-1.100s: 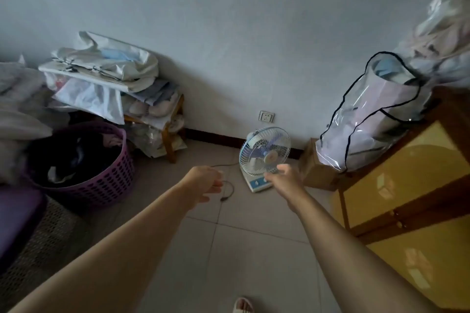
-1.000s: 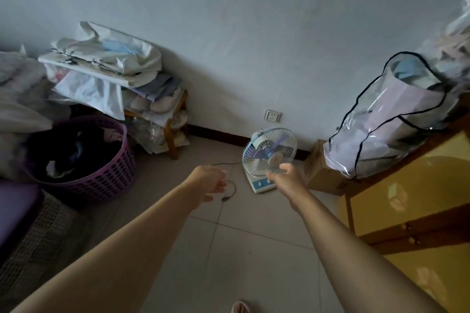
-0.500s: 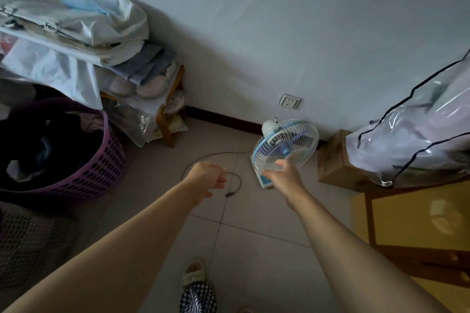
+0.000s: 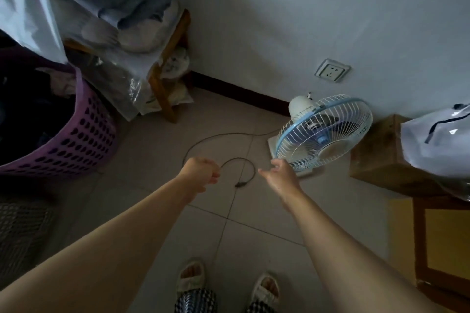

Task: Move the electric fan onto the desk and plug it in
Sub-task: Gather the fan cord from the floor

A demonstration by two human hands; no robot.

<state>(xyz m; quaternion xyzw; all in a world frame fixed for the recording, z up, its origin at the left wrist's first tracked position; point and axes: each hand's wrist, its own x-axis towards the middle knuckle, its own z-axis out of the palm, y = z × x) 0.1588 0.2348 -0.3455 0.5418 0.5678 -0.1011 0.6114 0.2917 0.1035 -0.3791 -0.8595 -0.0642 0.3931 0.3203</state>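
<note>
A small white and blue electric fan stands on the tiled floor by the wall, its wire grille tilted upward. Its dark cord loops across the floor and ends in a plug. My right hand is stretched out with fingers apart, its tips at the lower left rim of the grille, holding nothing. My left hand is curled into a loose fist just left of the cord loop; I cannot tell if it touches the cord. A wall socket sits above the fan.
A purple laundry basket stands at left, beside a wooden rack piled with bags and cloth. A cardboard box and a clear plastic bag sit right of the fan. A yellow cabinet is at lower right. My slippered feet show below.
The view has moved closer and tilted down toward the floor. Both hands have come nearer the fan and cord; my right hand has opened near the grille's lower rim.
</note>
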